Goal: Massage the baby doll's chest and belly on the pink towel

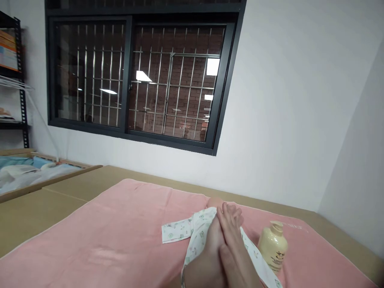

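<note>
My two hands lie together at the bottom centre on a white patterned baby garment point(192, 232), which is spread on a pink towel point(114, 236). My left hand point(208, 248) rests on the cloth with a bracelet at its wrist; its fingers are hidden under my right hand. My right hand point(232, 232) lies across it, fingers stretched out and slightly apart, pressing on the garment. A small pinkish rounded shape point(213, 201) shows just beyond the fingertips; I cannot make out what it is. A cream pump bottle point(273, 246) stands upright just right of my right hand.
The towel covers a tan cardboard surface point(45, 208) against a white wall. A barred dark window point(141, 76) is above. At far left are a black shelf rack point(21, 80) and a shallow box with blue and white cloth point(27, 172).
</note>
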`<state>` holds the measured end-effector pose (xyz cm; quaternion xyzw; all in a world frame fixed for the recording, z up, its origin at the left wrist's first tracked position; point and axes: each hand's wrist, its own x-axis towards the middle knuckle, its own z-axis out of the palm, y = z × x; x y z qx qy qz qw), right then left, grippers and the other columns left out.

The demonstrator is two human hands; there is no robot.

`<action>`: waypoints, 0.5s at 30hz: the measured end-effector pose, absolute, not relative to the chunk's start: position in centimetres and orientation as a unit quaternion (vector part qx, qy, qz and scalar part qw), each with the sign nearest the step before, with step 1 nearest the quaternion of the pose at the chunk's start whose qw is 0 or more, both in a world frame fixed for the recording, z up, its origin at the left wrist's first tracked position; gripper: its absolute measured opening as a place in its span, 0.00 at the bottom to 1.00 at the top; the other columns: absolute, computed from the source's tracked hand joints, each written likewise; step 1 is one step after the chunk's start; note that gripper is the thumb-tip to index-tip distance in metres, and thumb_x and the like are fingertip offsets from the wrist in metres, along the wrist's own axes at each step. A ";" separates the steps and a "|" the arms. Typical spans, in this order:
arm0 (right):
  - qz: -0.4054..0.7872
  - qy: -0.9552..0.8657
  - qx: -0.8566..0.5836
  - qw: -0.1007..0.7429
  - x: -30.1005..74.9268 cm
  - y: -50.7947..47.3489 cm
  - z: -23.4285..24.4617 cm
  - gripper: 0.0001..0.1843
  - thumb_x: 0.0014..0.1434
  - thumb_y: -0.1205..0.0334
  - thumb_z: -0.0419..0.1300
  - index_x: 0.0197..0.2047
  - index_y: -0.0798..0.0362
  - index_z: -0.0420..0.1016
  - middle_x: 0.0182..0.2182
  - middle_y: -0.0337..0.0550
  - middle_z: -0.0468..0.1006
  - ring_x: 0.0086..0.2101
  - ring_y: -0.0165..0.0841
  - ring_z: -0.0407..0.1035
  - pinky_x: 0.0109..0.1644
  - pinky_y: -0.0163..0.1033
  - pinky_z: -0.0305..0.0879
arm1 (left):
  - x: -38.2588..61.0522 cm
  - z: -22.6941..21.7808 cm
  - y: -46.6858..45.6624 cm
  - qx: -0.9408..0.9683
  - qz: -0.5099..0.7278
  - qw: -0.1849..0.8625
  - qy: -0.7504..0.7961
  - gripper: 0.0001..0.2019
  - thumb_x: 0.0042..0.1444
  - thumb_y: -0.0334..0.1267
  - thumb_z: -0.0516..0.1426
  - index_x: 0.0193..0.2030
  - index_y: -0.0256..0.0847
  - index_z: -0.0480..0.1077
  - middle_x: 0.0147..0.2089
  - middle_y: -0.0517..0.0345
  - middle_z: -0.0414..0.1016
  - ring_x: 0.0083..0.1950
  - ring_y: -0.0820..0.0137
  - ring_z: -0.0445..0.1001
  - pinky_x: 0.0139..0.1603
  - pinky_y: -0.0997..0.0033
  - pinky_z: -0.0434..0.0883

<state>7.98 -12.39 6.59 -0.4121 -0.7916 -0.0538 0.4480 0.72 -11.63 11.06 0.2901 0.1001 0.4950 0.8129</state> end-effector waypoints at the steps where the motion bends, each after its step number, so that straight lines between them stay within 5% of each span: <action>1: -0.045 -0.778 -0.424 0.461 8.7 -12.3 7.5 0.33 0.68 0.45 0.36 0.72 0.45 0.44 0.71 0.40 0.45 0.68 0.46 0.38 0.69 0.61 0.39 | 1.2 11.3 -12.4 0.290 0.496 0.813 0.096 0.29 0.61 0.54 0.46 0.63 0.43 0.65 0.65 0.47 0.65 0.69 0.56 0.59 0.68 0.54 0.58; 5: -0.015 -0.709 -0.505 0.492 10.7 -11.9 10.2 0.33 0.68 0.44 0.32 0.71 0.46 0.51 0.70 0.40 0.47 0.69 0.44 0.36 0.70 0.62 0.28 | 1.8 12.5 -14.8 0.323 0.478 0.814 0.068 0.29 0.60 0.54 0.46 0.61 0.38 0.67 0.61 0.44 0.69 0.67 0.53 0.62 0.68 0.50 0.58; 10: -0.001 -0.672 -0.516 0.532 9.3 -12.5 8.2 0.33 0.68 0.46 0.37 0.73 0.47 0.43 0.71 0.40 0.40 0.69 0.45 0.37 0.68 0.60 0.46 | -0.6 12.9 -15.0 0.331 0.455 0.824 0.064 0.35 0.58 0.63 0.47 0.58 0.35 0.69 0.59 0.40 0.71 0.66 0.49 0.62 0.68 0.47 0.57; 15: -0.048 -0.799 -0.393 0.453 6.5 -13.2 4.0 0.42 0.63 0.44 0.50 0.73 0.48 0.37 0.71 0.42 0.41 0.68 0.55 0.33 0.67 0.68 0.42 | -2.3 12.2 -12.4 0.281 0.498 0.812 0.114 0.30 0.64 0.56 0.44 0.62 0.38 0.65 0.63 0.45 0.67 0.69 0.57 0.59 0.69 0.56 0.56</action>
